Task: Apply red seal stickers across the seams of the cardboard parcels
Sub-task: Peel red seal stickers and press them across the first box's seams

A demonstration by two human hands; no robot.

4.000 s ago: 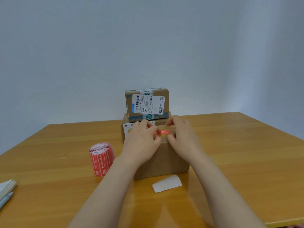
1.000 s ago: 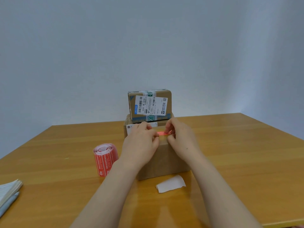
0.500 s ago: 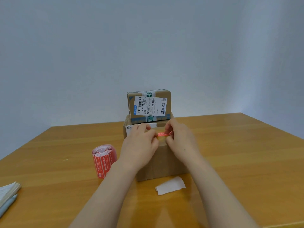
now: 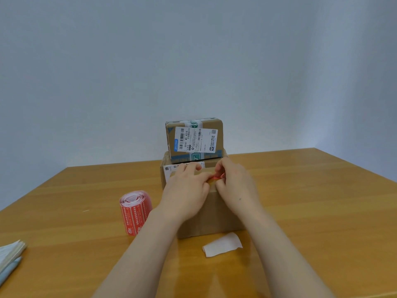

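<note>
The head view shows two cardboard parcels in the middle of the desk (image 4: 311,190), toward its far edge: a large parcel (image 4: 211,214) on the wood and a small parcel (image 4: 194,139) stacked on its far end. There is one roll of red seal stickers (image 4: 135,211) standing just left of the large parcel, one curled white backing strip (image 4: 222,245) lying in front of it, and a stack of papers (image 4: 9,252) at the near left edge. The small parcel carries a white shipping label (image 4: 195,139) with barcodes, a blue "ZTO" mark and the code "501E- M1 A218"; the rest of the print is too small to read. The stickers' white writing cannot be made out. The left hand (image 4: 185,190) and right hand (image 4: 235,183) rest on top of the large parcel, their fingers (image 4: 198,167) curled together, pinching a single red seal sticker (image 4: 216,177) between them at the parcel's top seam.
</note>
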